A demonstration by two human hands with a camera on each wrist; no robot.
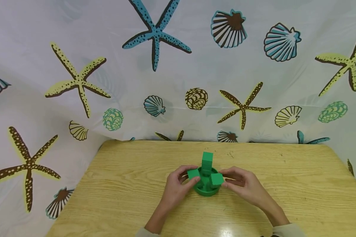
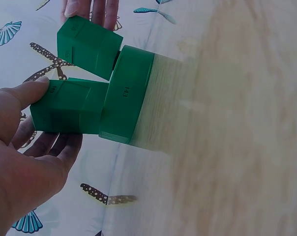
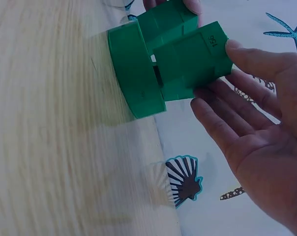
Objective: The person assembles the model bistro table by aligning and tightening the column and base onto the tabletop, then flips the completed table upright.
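A round green tray with a low rim point(image 1: 207, 193) sits on the table, and three green blocks rise from it. My left hand point(image 1: 176, 186) grips the left block point(image 1: 193, 174) between thumb and fingers. On the other side, my right hand point(image 1: 247, 186) pinches the right block point(image 1: 217, 179) near its top. The tall back block point(image 1: 207, 161) stands upright, untouched by either hand. In the right wrist view the gripped block point(image 3: 193, 59) carries small digits and leans outward from the tray point(image 3: 133, 73). The blocks' lower ends are partly hidden by the tray's rim.
The wooden table point(image 1: 130, 184) extends around the tray on all sides. Behind it and at the left hangs a white cloth point(image 1: 178, 75) printed with starfish and shells, meeting the table's back edge.
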